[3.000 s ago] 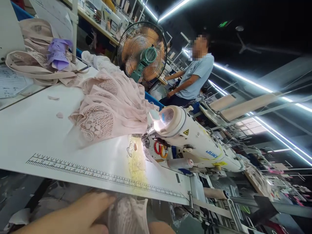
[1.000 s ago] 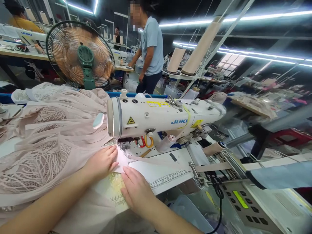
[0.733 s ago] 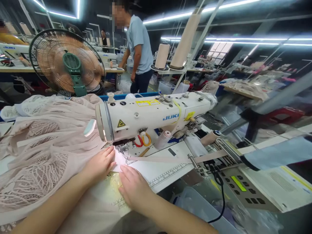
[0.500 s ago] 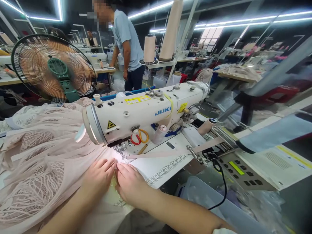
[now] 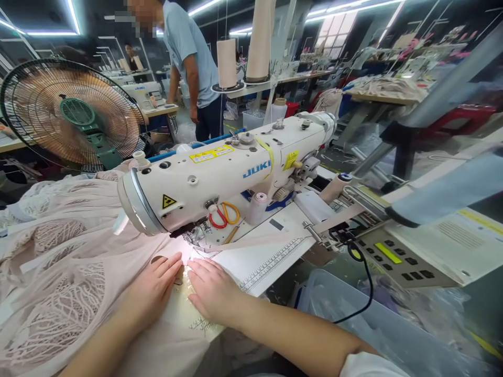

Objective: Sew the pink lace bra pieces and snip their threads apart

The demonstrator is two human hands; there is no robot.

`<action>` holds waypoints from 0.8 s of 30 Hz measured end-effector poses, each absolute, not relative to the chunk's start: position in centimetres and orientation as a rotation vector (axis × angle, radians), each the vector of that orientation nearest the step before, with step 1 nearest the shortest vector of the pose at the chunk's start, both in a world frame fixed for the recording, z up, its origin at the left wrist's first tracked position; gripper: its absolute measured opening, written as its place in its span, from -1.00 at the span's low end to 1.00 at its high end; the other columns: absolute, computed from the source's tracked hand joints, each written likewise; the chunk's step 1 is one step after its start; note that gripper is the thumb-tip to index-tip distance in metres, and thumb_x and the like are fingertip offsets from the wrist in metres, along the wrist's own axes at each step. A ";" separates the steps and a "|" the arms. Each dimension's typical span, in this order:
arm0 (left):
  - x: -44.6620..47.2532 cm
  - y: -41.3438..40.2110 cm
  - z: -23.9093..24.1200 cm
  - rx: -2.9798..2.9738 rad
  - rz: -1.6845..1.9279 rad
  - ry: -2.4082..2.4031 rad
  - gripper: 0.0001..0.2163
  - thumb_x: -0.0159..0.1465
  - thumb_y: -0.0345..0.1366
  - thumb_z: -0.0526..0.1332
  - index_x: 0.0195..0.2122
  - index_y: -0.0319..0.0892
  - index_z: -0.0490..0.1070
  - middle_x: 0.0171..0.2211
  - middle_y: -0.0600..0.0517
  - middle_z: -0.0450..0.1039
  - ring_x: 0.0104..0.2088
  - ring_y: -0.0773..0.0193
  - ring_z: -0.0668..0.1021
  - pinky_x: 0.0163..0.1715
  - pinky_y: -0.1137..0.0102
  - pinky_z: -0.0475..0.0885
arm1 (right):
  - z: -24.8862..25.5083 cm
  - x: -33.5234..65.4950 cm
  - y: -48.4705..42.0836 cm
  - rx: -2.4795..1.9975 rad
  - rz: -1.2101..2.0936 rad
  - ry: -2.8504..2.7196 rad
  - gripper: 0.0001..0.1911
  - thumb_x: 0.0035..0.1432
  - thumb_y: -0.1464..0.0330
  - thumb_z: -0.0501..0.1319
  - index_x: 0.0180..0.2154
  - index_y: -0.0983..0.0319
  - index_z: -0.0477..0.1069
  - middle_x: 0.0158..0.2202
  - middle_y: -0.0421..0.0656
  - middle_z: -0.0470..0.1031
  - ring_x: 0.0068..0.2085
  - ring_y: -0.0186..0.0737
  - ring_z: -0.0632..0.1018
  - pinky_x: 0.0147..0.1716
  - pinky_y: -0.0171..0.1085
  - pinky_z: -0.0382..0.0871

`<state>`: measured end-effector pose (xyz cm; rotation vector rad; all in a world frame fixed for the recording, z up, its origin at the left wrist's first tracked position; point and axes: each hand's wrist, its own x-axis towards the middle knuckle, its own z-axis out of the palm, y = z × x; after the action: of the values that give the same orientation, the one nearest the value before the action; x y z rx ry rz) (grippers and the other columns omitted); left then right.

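Note:
Pale pink fabric with lace spreads over the left of the table and runs under the needle area of a white sewing machine. My left hand lies flat on the fabric's edge, fingers stretched toward the presser foot. Just to its right, my right hand rests with fingers extended and pressing down, thumb apart, by the lit spot before the foot. What lies beneath the fingertips is partly hidden. A pale elastic band comes in from the right to the foot.
Scissors with red and orange handles and a thread spool sit beside the machine arm. A control panel and plastic bin are at right. A fan and a person stand beyond.
My hands have drawn slightly apart, and the fingers lie flatter. The whole view has shifted, so the machine and fan appear further left.

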<state>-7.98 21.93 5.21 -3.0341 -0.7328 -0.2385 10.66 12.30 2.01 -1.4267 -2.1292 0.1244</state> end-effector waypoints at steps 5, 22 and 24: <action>-8.2 23.6 5.4 -3.014 -0.235 -0.705 -0.63 0.34 -0.36 -0.07 0.07 -0.19 0.40 0.13 -0.07 0.40 -0.03 0.11 0.51 -0.05 0.24 0.46 | 2.3 10.7 12.3 -1.432 0.143 -2.128 -0.56 0.14 0.29 0.22 -0.01 0.42 0.36 0.12 0.10 0.37 0.16 0.02 0.33 0.20 -0.07 0.17; -8.3 26.5 4.9 -2.819 -0.215 -0.773 -0.63 0.31 -0.35 -0.07 -0.02 -0.19 0.47 0.07 -0.13 0.46 0.00 -0.02 0.50 -0.02 0.09 0.44 | 2.1 6.3 9.8 -1.037 0.043 -2.289 -0.78 0.21 0.19 0.11 -0.34 0.21 0.35 -0.33 -0.18 0.51 -0.32 -0.22 0.51 -0.33 -0.24 0.42; -8.5 26.1 5.1 -2.793 -0.211 -0.791 -0.64 0.32 -0.34 -0.06 -0.03 -0.23 0.48 0.06 -0.17 0.45 0.00 -0.05 0.49 -0.03 0.06 0.44 | 1.9 3.9 8.6 -0.854 0.077 -2.459 -0.75 0.21 0.12 0.15 -0.32 0.16 0.33 -0.36 -0.25 0.49 -0.35 -0.27 0.51 -0.41 -0.31 0.38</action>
<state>-8.53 26.12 5.15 -2.7934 -0.7910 -0.2108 3.94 8.55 1.85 -0.8535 -2.4593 0.0770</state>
